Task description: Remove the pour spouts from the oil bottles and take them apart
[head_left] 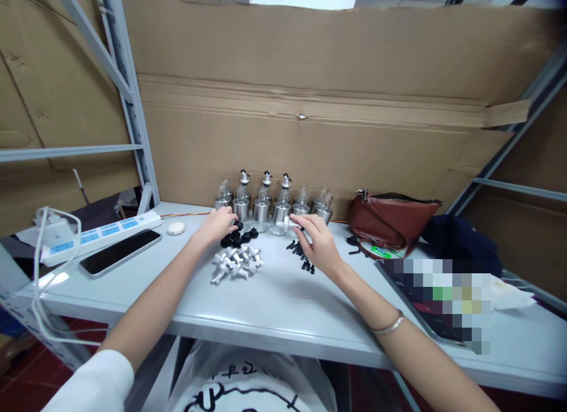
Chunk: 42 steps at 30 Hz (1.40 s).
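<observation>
My right hand [318, 242] pinches a silver-white pourer spout [291, 224] between thumb and fingers, held level in front of the bottles. My left hand [216, 224] reaches into a small pile of black caps [236, 239], its fingers closed at a black cap [238, 225] on the far side of the pile. Nearer to me lies a heap of silver-white spouts [238, 262]. Small black plugs [308, 267] are scattered beneath my right hand. Behind both hands stand several glass bottles with steel sleeves [261, 211]; three in the back row carry pourer tops [267, 178].
At left lie a phone [121, 252], a white power strip [101, 238] with a looped cable, and a round white object [176, 228]. A brown bag [394, 220] and a dark tray-like object [410, 303], partly blurred, sit at right. A cardboard wall [310, 146] closes the back.
</observation>
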Tool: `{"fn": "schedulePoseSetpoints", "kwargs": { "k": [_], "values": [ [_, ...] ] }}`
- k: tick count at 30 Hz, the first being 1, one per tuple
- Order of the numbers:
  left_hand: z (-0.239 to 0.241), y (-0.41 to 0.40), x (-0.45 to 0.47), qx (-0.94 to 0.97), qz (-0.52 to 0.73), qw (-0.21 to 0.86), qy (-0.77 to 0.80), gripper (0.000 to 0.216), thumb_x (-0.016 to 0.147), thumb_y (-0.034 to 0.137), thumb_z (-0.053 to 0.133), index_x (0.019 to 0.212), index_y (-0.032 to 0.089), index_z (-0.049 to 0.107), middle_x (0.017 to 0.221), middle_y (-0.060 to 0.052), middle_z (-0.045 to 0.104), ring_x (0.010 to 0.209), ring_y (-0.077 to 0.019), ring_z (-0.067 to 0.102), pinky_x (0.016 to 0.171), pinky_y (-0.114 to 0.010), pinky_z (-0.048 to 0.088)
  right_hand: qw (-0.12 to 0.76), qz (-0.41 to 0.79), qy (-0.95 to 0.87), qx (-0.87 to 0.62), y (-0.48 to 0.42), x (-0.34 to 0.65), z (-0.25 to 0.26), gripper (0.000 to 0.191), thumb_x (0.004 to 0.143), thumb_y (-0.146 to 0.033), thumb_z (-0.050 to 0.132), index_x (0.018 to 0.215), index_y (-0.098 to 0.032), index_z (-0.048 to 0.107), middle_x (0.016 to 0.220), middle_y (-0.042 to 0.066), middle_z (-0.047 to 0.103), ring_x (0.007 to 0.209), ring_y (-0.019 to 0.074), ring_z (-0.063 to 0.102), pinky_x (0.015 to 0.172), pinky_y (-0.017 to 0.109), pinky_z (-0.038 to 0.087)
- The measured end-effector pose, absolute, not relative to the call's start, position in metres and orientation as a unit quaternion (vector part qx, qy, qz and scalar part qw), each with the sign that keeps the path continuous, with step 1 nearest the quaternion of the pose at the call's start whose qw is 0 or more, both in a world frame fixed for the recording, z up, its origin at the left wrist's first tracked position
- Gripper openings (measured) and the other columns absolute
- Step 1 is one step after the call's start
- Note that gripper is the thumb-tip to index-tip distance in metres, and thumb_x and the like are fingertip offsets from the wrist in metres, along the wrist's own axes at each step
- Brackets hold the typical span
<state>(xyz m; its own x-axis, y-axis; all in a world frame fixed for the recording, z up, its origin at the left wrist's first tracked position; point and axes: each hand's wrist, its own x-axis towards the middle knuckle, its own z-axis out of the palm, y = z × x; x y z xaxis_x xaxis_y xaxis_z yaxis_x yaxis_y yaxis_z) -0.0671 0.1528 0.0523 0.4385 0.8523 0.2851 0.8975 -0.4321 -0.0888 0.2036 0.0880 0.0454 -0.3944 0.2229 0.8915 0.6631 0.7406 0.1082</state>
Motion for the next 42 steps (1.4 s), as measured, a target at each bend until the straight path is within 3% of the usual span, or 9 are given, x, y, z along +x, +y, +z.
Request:
{"fn": "schedulePoseSetpoints", "kwargs": {
  "k": [7, 12, 17, 42],
  "values": [
    [0.049, 0.156, -0.069, -0.834, -0.076, 0.138, -0.529, 0.026, 0.086, 0.027, 0.049, 0.106, 0.018, 0.063, 0.101, -0.011, 0.056, 0.100, -0.0253, 0.048, 0.083, -0.037, 0.034, 0.507, -0.217, -0.788, -0.273, 0.086, 0.204, 0.049, 0.008, 0.087, -0.022, 0.053, 0.095, -0.021, 0.055, 0.088, 0.007, 0.069, 0.075, 0.0178, 0.062, 0.072, 0.034, 0.046],
    [0.045, 0.160, -0.072, -0.831, -0.071, 0.117, -0.539, 0.028, 0.087, 0.029, 0.045, 0.106, 0.019, 0.063, 0.101, -0.012, 0.057, 0.101, -0.0265, 0.048, 0.083, -0.039, 0.034, 0.483, -0.240, -0.801, -0.259, 0.086, 0.205, 0.051, 0.006, 0.085, -0.025, 0.058, 0.089, -0.021, 0.058, 0.089, 0.006, 0.070, 0.080, 0.0170, 0.062, 0.075, 0.033, 0.042],
    [0.043, 0.160, -0.071, -0.836, -0.073, 0.112, -0.533, 0.026, 0.087, 0.028, 0.046, 0.105, 0.020, 0.063, 0.102, -0.011, 0.057, 0.102, -0.0261, 0.048, 0.084, -0.039, 0.034, 0.470, -0.271, -0.793, -0.276, 0.085, 0.204, 0.052, 0.010, 0.084, -0.031, 0.059, 0.083, -0.021, 0.059, 0.078, 0.004, 0.068, 0.073, 0.0165, 0.059, 0.071, 0.033, 0.041],
    [0.043, 0.157, -0.068, -0.832, -0.076, 0.119, -0.536, 0.026, 0.088, 0.027, 0.046, 0.105, 0.018, 0.063, 0.104, -0.013, 0.056, 0.101, -0.0276, 0.046, 0.083, -0.042, 0.032, 0.463, -0.259, -0.810, -0.250, 0.086, 0.204, 0.050, 0.013, 0.087, -0.017, 0.053, 0.097, -0.019, 0.060, 0.083, 0.006, 0.069, 0.075, 0.0165, 0.060, 0.070, 0.032, 0.042]
  ]
}}
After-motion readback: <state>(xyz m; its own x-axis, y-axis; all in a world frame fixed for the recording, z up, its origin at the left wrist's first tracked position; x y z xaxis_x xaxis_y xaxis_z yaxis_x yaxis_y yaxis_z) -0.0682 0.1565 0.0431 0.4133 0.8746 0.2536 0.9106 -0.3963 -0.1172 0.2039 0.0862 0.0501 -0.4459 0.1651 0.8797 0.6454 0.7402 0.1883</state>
